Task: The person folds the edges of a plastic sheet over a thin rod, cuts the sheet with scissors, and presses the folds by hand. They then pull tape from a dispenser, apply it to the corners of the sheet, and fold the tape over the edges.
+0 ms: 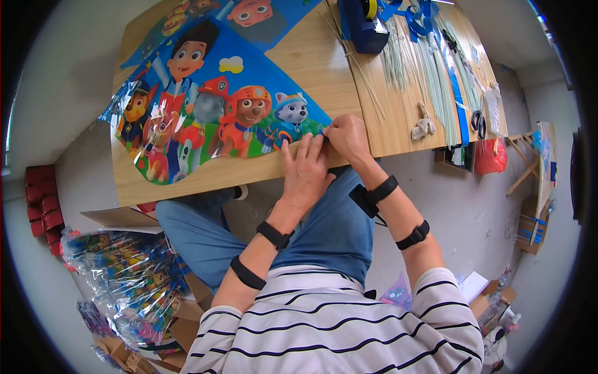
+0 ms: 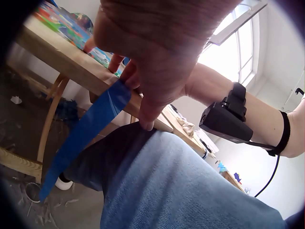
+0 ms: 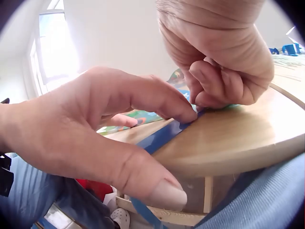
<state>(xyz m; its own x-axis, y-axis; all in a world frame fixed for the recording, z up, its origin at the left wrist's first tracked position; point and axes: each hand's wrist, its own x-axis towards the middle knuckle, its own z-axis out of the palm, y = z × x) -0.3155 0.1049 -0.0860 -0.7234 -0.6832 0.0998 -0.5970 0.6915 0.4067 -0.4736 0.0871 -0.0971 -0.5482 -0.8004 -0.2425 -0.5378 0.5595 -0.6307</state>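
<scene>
A glossy plastic kite sheet (image 1: 249, 81) printed with cartoon characters lies across the left of the wooden table. At its near right corner, my right hand (image 1: 349, 138) has its fingers curled and pinches the end of a blue plastic strip (image 3: 167, 134). My left hand (image 1: 304, 174) lies just left of it, fingers extended and pressing at the sheet's lower edge; its index fingertip rests on the strip in the right wrist view. From there the strip (image 2: 90, 129) hangs over the table edge beside my knee. The right fingertips partly hide the corner.
A blue tape dispenser (image 1: 367, 28) stands at the back. Thin rods (image 1: 436, 81), blue ribbon (image 1: 460, 112) and black scissors (image 1: 478, 123) lie on the table's right. Wrapped kites (image 1: 131, 280) fill the floor at left. A red bag (image 1: 491, 156) sits beyond the right edge.
</scene>
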